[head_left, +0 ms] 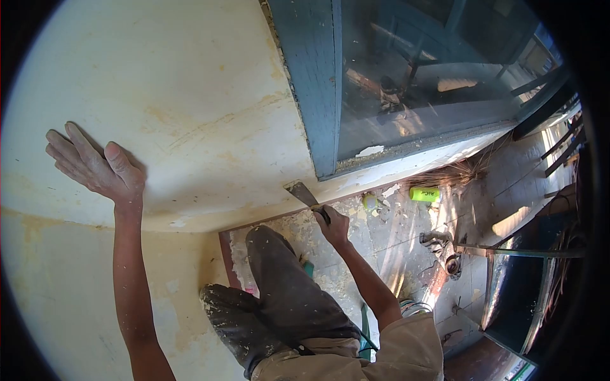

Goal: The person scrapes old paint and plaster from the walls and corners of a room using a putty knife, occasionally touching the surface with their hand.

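My left hand (98, 166) lies flat against the pale wall (210, 82), its fingers stretched out and dusted white. In my right hand (333, 225) is the handle of a scraper (301, 192). The scraper's flat metal blade points up and left, at the low part of the wall, below the corner of the blue window frame (312, 82). Whether the blade touches the wall I cannot tell. Yellowish stains and patches mark the wall around both hands.
Paint flakes litter the tiled floor (381, 238). A yellow-green container (424, 194) lies near a bundle of thin sticks (460, 173). Dark metal-framed furniture (521, 253) stands at the right. My dusty trousers (286, 305) show below, with knees bent near the wall.
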The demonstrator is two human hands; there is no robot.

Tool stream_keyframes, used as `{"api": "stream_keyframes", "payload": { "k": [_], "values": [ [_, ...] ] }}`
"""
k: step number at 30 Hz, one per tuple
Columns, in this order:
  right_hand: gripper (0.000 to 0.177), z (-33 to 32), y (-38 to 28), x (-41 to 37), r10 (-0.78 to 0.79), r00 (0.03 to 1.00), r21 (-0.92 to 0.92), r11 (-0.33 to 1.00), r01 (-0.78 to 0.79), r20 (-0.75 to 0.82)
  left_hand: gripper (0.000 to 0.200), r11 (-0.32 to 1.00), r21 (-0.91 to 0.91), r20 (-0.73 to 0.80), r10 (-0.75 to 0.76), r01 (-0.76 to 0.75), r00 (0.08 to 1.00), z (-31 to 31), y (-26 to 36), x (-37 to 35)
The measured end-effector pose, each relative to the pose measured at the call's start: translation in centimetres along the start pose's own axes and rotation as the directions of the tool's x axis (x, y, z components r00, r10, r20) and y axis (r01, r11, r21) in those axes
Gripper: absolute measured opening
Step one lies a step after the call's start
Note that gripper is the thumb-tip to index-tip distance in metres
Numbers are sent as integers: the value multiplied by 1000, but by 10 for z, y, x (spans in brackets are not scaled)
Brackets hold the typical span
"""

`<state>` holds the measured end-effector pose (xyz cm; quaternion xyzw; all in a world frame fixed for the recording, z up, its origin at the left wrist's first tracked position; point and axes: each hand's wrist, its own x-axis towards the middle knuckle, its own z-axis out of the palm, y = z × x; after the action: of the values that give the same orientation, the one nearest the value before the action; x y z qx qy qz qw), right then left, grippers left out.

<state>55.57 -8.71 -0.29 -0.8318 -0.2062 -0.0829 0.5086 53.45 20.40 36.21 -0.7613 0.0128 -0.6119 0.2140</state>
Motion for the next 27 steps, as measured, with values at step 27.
{"api": "stream_keyframes", "payload": {
  "k": [27],
  "values": [
    [35,72,-45,-21,417,904,400,816,-417,92,58,999,32,22,-39,38,999,-1,3,-4]
  ]
}}
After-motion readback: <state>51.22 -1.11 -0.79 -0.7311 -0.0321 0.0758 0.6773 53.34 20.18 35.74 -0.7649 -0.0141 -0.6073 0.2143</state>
